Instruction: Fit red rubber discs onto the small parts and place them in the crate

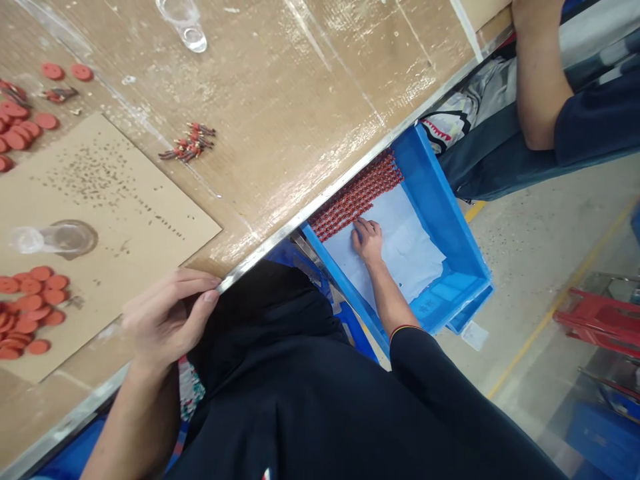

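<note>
My left hand [167, 317] rests at the table's metal-trimmed edge, its thumb and fingers a little apart with nothing visible between them. Inside a blue plastic bin [433, 180] beside the table, my right hand [369, 239] reaches down onto white paper [400, 227]. Its bent fingertips touch the border of several close rows of small red-and-dark parts [357, 193]; whatever lies under them is hidden. A loose little pile of similar red-and-brown pieces [193, 143] lies on the table. Left of my left hand, red discs [33, 307] are heaped on a cardboard sheet [150, 207].
Dark specks and a clear plastic piece [55, 239] lie on the cardboard. Another clear piece [185, 23] is at the table's far side. More red discs [17, 127] sit at the left. A co-worker's arm [543, 80] is at upper right. Red stools [600, 323] stand on the floor.
</note>
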Motion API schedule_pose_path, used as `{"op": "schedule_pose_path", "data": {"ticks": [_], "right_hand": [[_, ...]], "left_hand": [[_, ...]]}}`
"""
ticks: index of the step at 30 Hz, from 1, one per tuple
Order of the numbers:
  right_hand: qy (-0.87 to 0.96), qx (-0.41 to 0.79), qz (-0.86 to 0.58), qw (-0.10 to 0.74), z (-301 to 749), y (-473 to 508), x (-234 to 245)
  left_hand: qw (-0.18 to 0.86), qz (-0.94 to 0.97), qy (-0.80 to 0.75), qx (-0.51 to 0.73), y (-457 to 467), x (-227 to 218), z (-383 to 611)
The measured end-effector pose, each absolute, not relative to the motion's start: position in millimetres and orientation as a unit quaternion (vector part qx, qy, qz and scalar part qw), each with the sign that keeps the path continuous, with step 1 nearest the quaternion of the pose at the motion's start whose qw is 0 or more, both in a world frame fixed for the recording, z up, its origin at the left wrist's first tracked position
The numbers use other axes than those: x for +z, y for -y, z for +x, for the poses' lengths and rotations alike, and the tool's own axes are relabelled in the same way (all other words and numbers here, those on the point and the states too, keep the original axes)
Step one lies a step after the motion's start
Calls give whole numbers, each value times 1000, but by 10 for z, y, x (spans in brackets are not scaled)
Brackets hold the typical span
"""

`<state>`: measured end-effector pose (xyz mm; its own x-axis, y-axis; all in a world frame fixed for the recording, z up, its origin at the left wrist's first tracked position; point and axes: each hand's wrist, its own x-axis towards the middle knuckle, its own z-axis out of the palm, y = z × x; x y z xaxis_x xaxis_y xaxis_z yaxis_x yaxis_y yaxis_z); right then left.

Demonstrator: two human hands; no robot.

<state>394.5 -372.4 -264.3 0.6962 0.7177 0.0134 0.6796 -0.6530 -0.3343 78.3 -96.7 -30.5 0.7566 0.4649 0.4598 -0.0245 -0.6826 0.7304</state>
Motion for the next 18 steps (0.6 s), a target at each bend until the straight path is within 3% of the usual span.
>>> {"op": "schedule_pose_path", "data": {"ticks": [18], "right_hand": [[383, 72, -908, 156, 3947, 3707, -2625]], "left_hand": [[369, 862, -123, 327, 969, -278, 807]]}}
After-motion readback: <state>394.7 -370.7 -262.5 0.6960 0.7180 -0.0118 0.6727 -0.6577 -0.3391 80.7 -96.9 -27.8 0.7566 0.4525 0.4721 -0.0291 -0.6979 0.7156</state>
